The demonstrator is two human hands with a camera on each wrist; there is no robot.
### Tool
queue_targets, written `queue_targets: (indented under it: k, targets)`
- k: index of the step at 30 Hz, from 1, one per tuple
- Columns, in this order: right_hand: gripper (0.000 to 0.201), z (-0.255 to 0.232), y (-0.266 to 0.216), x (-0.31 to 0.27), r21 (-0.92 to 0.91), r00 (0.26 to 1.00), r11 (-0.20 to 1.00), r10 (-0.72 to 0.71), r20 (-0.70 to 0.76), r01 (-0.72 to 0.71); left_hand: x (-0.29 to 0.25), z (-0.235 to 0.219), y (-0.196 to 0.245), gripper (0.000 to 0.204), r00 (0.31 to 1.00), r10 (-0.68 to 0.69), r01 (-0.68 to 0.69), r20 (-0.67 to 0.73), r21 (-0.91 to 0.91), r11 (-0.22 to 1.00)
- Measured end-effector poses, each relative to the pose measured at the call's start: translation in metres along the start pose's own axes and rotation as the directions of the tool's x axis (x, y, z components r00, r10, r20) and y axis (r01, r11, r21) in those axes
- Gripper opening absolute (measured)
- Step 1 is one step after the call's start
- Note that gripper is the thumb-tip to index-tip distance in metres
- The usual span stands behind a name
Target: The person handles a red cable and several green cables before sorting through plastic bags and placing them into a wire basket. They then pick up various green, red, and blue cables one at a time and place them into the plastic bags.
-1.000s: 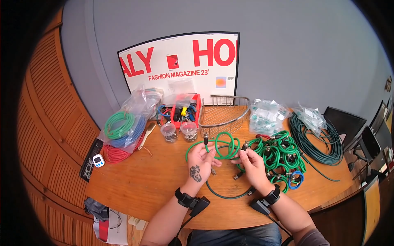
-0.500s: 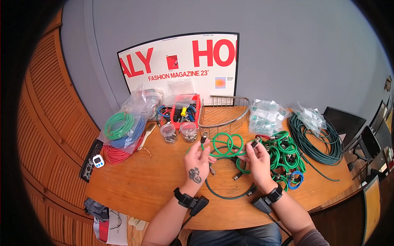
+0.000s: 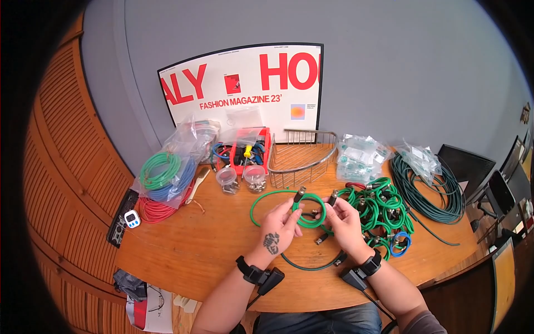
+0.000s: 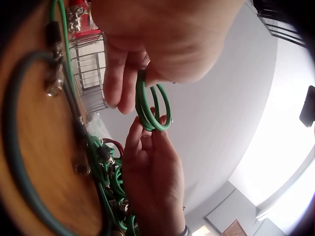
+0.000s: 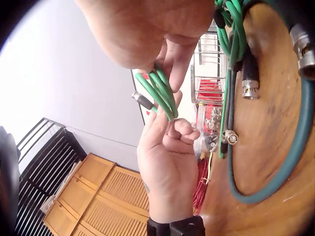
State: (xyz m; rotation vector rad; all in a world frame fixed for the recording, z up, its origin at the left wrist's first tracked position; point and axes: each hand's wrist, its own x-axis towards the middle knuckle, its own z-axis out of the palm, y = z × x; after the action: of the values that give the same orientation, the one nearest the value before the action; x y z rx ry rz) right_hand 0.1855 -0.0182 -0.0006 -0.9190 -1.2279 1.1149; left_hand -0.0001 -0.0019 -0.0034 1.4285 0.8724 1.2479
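Note:
Both hands hold a green cable point(image 4: 142, 105) wound into small loops above the table. My left hand point(image 3: 280, 229) pinches the left side of the coil between thumb and fingers, with one black-sleeved metal connector point(image 5: 142, 101) sticking up beside it. On the other side, my right hand point(image 3: 346, 227) pinches the coil near a second upright connector point(image 3: 333, 197). A loose green arc of cable runs out to the left behind the left hand. Under the hands a dark green cable point(image 3: 303, 268) curves over the tabletop.
A pile of coiled green cables point(image 3: 397, 214) lies right of the hands. Behind stand a wire basket point(image 3: 303, 167), two small jars point(image 3: 227, 181) and a red bin point(image 3: 267, 139). Bagged cables point(image 3: 161, 170) lie left; a big dark cable coil point(image 3: 456, 206) lies far right.
The loose, spread loops have been drawn into a smaller, neater ring. My left hand has moved right, and the right hand has shifted slightly left, so the hands are closer together.

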Motion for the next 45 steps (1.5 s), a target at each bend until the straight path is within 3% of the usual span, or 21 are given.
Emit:
queue_targets:
  k: [7, 14, 16, 17, 19, 23, 25, 27, 31, 33, 34, 36, 37, 39, 40, 42, 44, 45]
  targets:
    - [0.032, 0.01, -0.004, -0.005, 0.005, 0.998, 1.0, 0.005, 0.056, -0.006, 0.0, 0.002, 0.002, 0.025, 0.994, -0.043, 0.052, -0.102, 0.088, 0.995]
    - [0.038, 0.01, -0.005, -0.006, -0.122, 0.986, 0.979, -0.158, 0.058, 0.164, 0.005, -0.002, 0.006, 0.015, 0.98, -0.107, 0.089, -0.17, -0.108, 0.99]
    - [0.04, 0.008, -0.004, -0.006, -0.421, 0.939, 0.84, -0.307, 0.155, 0.343, 0.005, 0.0, 0.006, 0.014, 0.978, -0.103, 0.08, -0.181, -0.132, 0.988]
    - [0.04, 0.008, -0.004, -0.006, -0.42, 0.939, 0.84, -0.307, 0.155, 0.343, 0.004, 0.002, 0.008, 0.014, 0.976, -0.097, 0.079, -0.193, -0.099, 0.992]
    - [0.044, 0.011, -0.008, -0.006, -0.445, 0.865, 0.743, -0.455, 0.21, 0.499, 0.003, 0.004, 0.008, 0.014, 0.975, -0.091, 0.079, -0.203, -0.066, 0.995]
    - [0.047, 0.013, -0.021, -0.01, -0.492, 0.87, 0.718, -0.415, 0.265, 0.492, 0.001, 0.006, 0.004, 0.013, 0.975, -0.063, 0.054, -0.213, -0.047, 0.997]
    - [0.05, 0.013, -0.023, -0.011, -0.534, 0.842, 0.651, -0.402, 0.361, 0.54, 0.001, 0.005, 0.0, 0.014, 0.975, -0.048, 0.036, -0.218, -0.059, 0.998]
    - [0.048, 0.015, -0.026, -0.012, -0.557, 0.86, 0.656, -0.388, 0.33, 0.509, 0.001, 0.005, -0.001, 0.013, 0.96, 0.143, -0.13, -0.24, 0.071, 0.989]
    - [0.036, 0.012, -0.019, -0.006, -0.542, 0.883, 0.699, -0.409, 0.231, 0.466, -0.003, 0.005, 0.004, 0.016, 0.921, 0.302, -0.248, -0.244, 0.227, 0.942]
    - [0.033, 0.013, -0.019, -0.006, -0.531, 0.901, 0.736, -0.409, 0.147, 0.421, -0.008, 0.009, 0.013, 0.017, 0.898, 0.419, -0.33, -0.137, 0.421, 0.845]
    - [0.029, 0.012, -0.018, -0.007, -0.515, 0.912, 0.77, -0.405, 0.063, 0.377, -0.009, 0.012, 0.015, 0.017, 0.899, 0.417, -0.331, -0.132, 0.419, 0.846]
    - [0.028, 0.008, -0.016, -0.007, -0.54, 0.895, 0.748, -0.445, 0.025, 0.387, -0.01, 0.019, 0.017, 0.018, 0.879, 0.47, -0.405, -0.086, 0.387, 0.828]
    - [0.026, 0.006, -0.015, -0.007, -0.562, 0.875, 0.724, -0.484, -0.001, 0.4, -0.009, 0.021, 0.015, 0.018, 0.88, 0.469, -0.406, -0.082, 0.384, 0.829]
    - [0.03, 0.004, -0.014, -0.005, -0.583, 0.855, 0.689, -0.518, 0.02, 0.431, -0.008, 0.022, 0.009, 0.017, 0.948, 0.284, -0.264, -0.143, 0.14, 0.954]
    - [0.033, 0.005, -0.015, -0.004, -0.599, 0.834, 0.653, -0.55, 0.045, 0.464, -0.006, 0.019, 0.006, 0.017, 0.948, 0.283, -0.264, -0.147, 0.14, 0.954]
    - [0.041, 0.005, -0.022, -0.004, -0.58, 0.848, 0.653, -0.513, 0.134, 0.487, -0.002, 0.01, 0.001, 0.016, 0.988, 0.076, -0.084, -0.138, -0.057, 0.995]
    - [0.05, 0.01, -0.031, -0.006, -0.561, 0.852, 0.653, -0.477, 0.217, 0.509, 0.001, 0.001, 0.0, 0.016, 0.988, 0.022, -0.035, -0.15, -0.087, 0.996]
    - [0.058, 0.015, -0.033, -0.007, -0.469, 0.871, 0.737, -0.452, 0.192, 0.486, 0.002, -0.001, 0.0, 0.016, 0.988, -0.036, 0.017, -0.152, -0.119, 0.993]
